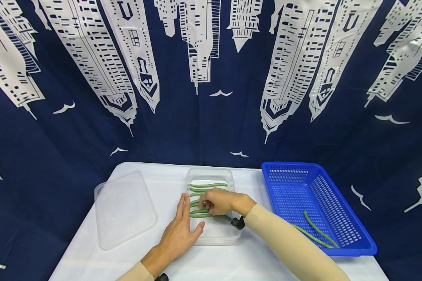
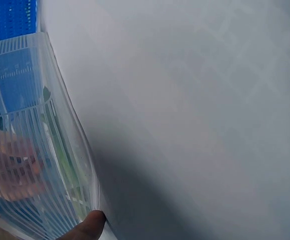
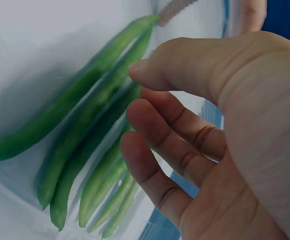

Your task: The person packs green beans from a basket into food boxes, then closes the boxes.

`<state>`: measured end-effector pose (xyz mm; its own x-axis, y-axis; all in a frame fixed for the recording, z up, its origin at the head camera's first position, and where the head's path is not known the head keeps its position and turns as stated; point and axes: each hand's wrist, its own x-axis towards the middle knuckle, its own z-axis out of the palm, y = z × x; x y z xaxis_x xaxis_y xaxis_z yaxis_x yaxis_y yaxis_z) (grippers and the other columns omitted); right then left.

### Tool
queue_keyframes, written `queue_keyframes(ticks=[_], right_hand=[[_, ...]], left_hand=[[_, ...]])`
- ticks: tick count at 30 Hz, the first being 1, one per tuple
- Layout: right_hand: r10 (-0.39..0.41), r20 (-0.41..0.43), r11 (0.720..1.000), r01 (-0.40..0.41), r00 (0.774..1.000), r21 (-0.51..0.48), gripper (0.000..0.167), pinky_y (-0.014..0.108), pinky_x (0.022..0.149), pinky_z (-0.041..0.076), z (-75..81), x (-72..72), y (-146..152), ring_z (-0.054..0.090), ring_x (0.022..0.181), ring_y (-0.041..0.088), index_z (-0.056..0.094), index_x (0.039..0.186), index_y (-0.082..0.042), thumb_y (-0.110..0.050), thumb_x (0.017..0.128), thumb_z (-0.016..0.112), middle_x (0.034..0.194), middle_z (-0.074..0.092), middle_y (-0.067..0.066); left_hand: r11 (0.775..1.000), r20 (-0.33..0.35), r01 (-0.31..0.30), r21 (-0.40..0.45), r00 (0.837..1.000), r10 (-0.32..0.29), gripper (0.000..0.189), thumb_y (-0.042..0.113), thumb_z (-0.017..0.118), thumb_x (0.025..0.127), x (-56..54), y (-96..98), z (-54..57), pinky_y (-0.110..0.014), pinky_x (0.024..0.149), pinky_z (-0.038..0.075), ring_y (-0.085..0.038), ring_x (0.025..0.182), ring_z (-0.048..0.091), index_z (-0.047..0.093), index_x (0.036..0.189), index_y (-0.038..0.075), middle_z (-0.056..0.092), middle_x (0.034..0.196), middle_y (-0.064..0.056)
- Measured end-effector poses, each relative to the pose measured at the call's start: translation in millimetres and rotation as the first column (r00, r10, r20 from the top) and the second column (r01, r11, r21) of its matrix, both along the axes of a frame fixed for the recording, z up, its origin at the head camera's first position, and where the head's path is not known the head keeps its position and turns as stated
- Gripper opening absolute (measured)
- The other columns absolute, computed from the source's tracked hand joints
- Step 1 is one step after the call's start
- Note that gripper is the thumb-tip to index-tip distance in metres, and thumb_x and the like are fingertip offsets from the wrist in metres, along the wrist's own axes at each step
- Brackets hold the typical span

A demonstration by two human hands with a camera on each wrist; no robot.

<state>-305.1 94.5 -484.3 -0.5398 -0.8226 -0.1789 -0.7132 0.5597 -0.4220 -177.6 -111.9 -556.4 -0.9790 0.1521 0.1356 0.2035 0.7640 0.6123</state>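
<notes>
A clear plastic container [image 1: 214, 240] stands mid-table with several green beans [image 1: 207, 185] laid crosswise inside. My right hand [image 1: 219, 203] reaches into it, fingers bent downward. In the right wrist view the thumb and fingertips of the right hand [image 3: 184, 110] pinch a dark green bean [image 3: 80, 160] among others lying side by side. My left hand [image 1: 179, 234] rests along the container's left side, fingers straight and thumb spread toward the near end. In the left wrist view, a fingertip [image 2: 92, 224] touches the edge of the container [image 2: 35, 130], and the right hand shows through its ribbed wall.
A blue perforated basket [image 1: 323, 187] stands on the right, holding a couple of green beans [image 1: 318, 228]. On the left lies a clear flat lid [image 1: 124, 210]. A white cloth covers the table [image 1: 81, 249]; a navy skyline-print curtain [image 1: 197, 128] hangs behind.
</notes>
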Motion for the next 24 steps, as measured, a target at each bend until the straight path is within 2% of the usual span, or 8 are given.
queue_keyframes(ticks=[12,20,24], right_hand=[[-0.047,-0.035,0.988,0.041,0.998,-0.148,0.034,0.026,0.091,0.06,17.4,6.5,28,0.069,0.097,0.013,0.082,0.131,-0.007,0.005,0.1,0.078,0.113,0.079,0.011],[-0.087,-0.074,0.975,0.07,0.993,-0.209,0.035,0.034,0.092,0.067,28.9,14.6,50,0.075,0.1,0.016,0.082,0.133,-0.009,0.004,0.102,0.075,0.118,0.08,0.014],[-0.118,-0.107,0.968,0.091,0.987,-0.234,0.038,0.034,0.091,0.067,35.4,20.1,65,0.075,0.098,0.013,0.083,0.134,-0.011,0.004,0.1,0.075,0.116,0.079,0.007]], left_hand=[[1.0,-0.017,0.006,0.009,1.0,-0.005,0.109,0.045,0.074,0.113,1.2,1.8,0.0,-0.049,0.081,0.069,-0.046,0.124,0.08,0.008,0.186,-0.001,0.009,0.196,-0.025],[1.0,-0.027,-0.011,0.005,1.0,0.011,0.108,0.045,0.075,0.113,1.1,3.3,0.3,-0.054,0.086,0.069,-0.044,0.12,0.081,0.01,0.186,-0.001,0.011,0.196,-0.024],[1.0,-0.04,-0.014,0.004,0.999,0.014,0.108,0.045,0.075,0.112,1.2,4.2,0.9,-0.055,0.087,0.07,-0.045,0.122,0.081,0.011,0.186,-0.002,0.013,0.196,-0.025]])
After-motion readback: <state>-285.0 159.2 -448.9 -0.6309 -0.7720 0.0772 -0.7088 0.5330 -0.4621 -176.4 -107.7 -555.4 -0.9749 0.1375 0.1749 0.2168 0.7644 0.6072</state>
